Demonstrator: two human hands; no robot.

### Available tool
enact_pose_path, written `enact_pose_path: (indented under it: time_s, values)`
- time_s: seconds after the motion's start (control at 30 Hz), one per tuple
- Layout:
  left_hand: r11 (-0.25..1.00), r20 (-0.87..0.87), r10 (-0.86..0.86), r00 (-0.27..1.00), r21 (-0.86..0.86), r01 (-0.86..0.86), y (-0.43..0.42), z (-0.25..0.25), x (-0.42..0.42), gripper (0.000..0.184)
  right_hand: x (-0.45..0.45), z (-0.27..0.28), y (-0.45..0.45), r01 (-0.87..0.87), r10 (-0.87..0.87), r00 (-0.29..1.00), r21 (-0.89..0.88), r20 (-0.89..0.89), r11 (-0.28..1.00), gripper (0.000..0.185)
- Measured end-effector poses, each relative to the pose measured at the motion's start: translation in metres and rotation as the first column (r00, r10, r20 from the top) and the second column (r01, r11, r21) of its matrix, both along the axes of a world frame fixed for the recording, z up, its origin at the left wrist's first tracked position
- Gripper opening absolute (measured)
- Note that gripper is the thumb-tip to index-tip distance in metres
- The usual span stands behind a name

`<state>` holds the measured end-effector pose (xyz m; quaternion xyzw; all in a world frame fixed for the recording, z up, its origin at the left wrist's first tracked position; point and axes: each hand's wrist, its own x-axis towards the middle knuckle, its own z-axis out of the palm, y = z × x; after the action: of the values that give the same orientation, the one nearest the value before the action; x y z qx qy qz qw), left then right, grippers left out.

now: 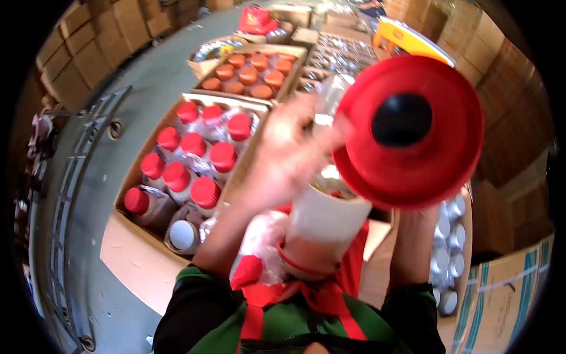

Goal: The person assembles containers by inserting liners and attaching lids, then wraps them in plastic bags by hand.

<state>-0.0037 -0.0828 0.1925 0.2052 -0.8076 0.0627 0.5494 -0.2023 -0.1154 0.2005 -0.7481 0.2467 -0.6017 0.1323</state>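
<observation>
We judge the red disc (pixel 408 132) light, stiff, slick, best held by its rim (pixel 475 133); our left hand (pixel 289 150) blurs, our right hand is hidden, their grips we cannot tell.

1. Looks like a warehouse or packing workshop.
2. Brown cardboard boxes (pixel 115 29) stacked along the left side; more boxes (pixel 471 41) at right.
3. Open cartons packed with like goods: red-capped bottles (pixel 193 143), orange-lidded jars (pixel 248 75), pale-lidded containers (pixel 457 237).
4. Plain grey floor (pixel 138 133), wheeled metal frame (pixel 75 157) on it.
5. Strapped carton (pixel 501 301), lower right.
</observation>
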Motion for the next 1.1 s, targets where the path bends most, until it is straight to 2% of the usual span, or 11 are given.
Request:
enact_pose_path:
  time_s: [0.1, 0.2, 0.3, 0.4, 0.43, 0.5, 0.57, 0.67, 0.73, 0.8, 1.1]
  values:
    - [0.789, -0.434, -0.292, 0.852, 0.394, 0.471, 0.000, -0.007, -0.007, 0.102, -0.004, -0.002, -0.009, -0.054, 0.052, 0.991, 0.010, 0.125, 0.999, 0.061]
    - [0.980, -0.048, -0.085, 0.995, 0.175, 0.092, -0.017, -0.008, -0.023, 0.099, -0.005, -0.008, -0.012, -0.102, 0.094, 0.975, 0.031, 0.201, 0.994, 0.058]
    - [0.978, -0.241, 0.091, 0.966, 0.204, -0.042, -0.037, -0.019, -0.035, 0.098, -0.017, -0.016, -0.022, -0.496, 0.298, 0.786, 0.265, 0.541, 0.827, 0.052]
    - [0.977, -0.218, -0.047, 0.975, 0.192, 0.090, -0.031, -0.022, -0.056, 0.083, -0.019, -0.023, -0.034, 0.319, -0.332, 0.943, -0.206, -0.032, 0.925, 0.038]
    - [0.996, -0.013, 0.019, 1.000, 0.084, -0.018, -0.032, -0.013, -0.053, 0.086, -0.017, -0.024, -0.035, -0.185, 0.130, 0.941, 0.154, 0.311, 0.971, 0.035]
    - [0.992, 0.178, 0.112, 0.978, -0.070, -0.101, -0.032, -0.013, -0.040, 0.089, -0.007, -0.024, -0.022, -0.668, 0.222, 0.627, 0.369, 0.747, 0.646, 0.043]
    - [0.964, -0.185, -0.092, 0.978, 0.229, 0.134, -0.038, -0.025, -0.032, 0.069, -0.048, -0.026, -0.053, -0.837, 0.593, 0.547, 0.403, 0.591, 0.370, 0.048]
    - [0.563, -0.520, -0.194, 0.832, 0.636, 0.528, -0.062, -0.039, 0.020, 0.070, -0.070, -0.038, -0.061, -0.830, 0.731, 0.533, 0.430, 0.426, 0.355, 0.061]
    - [0.263, -0.461, -0.224, 0.859, 0.820, 0.509, -0.078, -0.054, 0.038, 0.071, -0.059, -0.054, -0.072, 0.095, -0.179, 0.975, 0.482, 0.132, 0.871, 0.064]
    - [0.171, -0.404, -0.363, 0.840, 0.857, 0.487, -0.081, -0.062, 0.028, 0.068, -0.050, -0.074, -0.079, -0.135, 0.001, 0.968, 0.517, 0.250, 0.845, 0.055]
    - [0.771, -0.164, -0.252, 0.954, 0.562, 0.300, -0.059, -0.060, -0.003, 0.058, -0.038, -0.051, -0.032, -0.278, 0.286, 0.958, 0.297, 0.018, 0.913, 0.055]
